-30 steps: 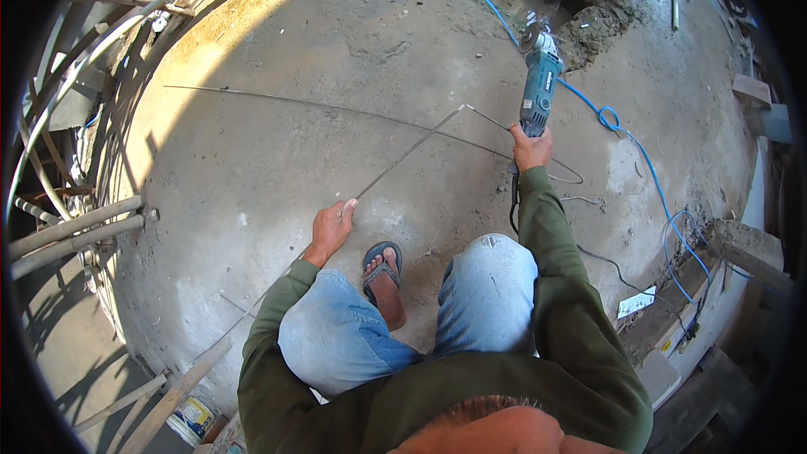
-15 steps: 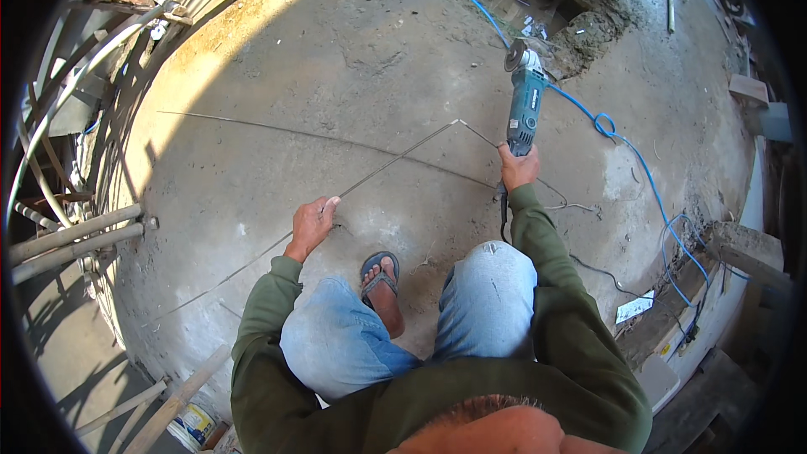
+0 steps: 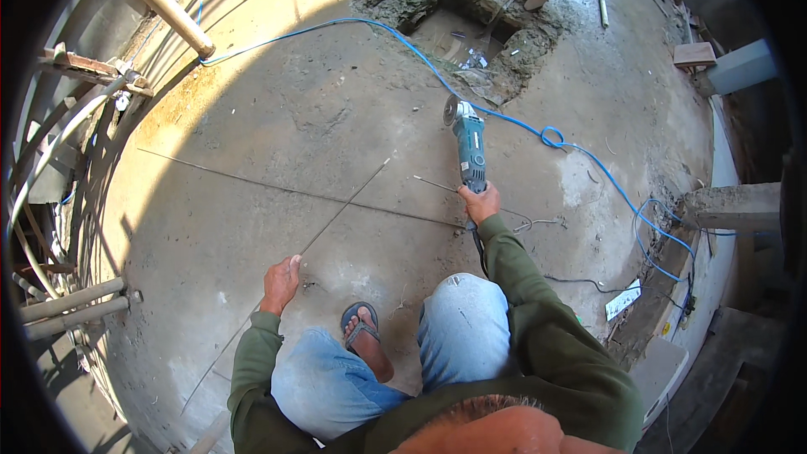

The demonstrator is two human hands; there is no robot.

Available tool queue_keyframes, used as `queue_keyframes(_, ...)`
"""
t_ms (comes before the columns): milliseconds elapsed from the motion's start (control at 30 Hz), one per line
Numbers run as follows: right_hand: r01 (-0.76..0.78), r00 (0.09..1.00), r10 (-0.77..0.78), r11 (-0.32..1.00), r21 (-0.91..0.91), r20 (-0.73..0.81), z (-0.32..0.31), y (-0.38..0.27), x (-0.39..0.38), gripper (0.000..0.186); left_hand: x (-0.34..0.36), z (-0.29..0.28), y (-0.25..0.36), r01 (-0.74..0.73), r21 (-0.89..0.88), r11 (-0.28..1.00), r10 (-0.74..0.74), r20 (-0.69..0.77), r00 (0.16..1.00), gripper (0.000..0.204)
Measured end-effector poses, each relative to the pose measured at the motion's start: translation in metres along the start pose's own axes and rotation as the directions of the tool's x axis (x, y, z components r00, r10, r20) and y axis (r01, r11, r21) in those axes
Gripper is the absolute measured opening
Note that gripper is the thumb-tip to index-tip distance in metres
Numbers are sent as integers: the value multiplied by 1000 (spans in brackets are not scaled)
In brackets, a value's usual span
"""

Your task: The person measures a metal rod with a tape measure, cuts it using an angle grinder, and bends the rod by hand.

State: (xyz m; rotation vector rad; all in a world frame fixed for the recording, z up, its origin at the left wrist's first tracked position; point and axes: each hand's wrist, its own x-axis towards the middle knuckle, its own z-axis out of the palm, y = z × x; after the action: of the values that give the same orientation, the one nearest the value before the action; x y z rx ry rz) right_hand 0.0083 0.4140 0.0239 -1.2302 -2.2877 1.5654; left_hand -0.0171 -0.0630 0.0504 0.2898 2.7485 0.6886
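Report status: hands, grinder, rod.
Right hand shut on angle grinder, held clear of slab. Left hand pinning thin steel rod. Blue cord trails right.

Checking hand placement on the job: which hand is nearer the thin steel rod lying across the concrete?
Left. The left hand rests right at the thin steel rod, near its lower stretch. The right hand is off to its right, gripping the angle grinder.

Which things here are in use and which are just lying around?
In use: angle grinder in right hand; thin steel rod under left hand; blue cable.
Lying about: wooden block; bamboo pole; pit in the floor.
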Motion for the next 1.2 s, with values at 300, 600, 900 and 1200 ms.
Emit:
queue_keyframes(300,1,995,-26,970,242,97,-87,-12,3,40,42,25,3,-64,-29,998,66,59,996,40)
queue_keyframes(600,-276,955,295,822,498,42,-166,96,-138,36,108,72,-11,-202,-3,979,199,181,963,28)
queue_keyframes(900,-318,825,561,564,762,-71,-193,194,-173,23,168,92,36,-454,128,882,449,69,891,24)
queue_keyframes(1200,-209,800,596,383,900,-68,-195,237,-178,18,182,112,19,-356,77,931,344,139,929,28)
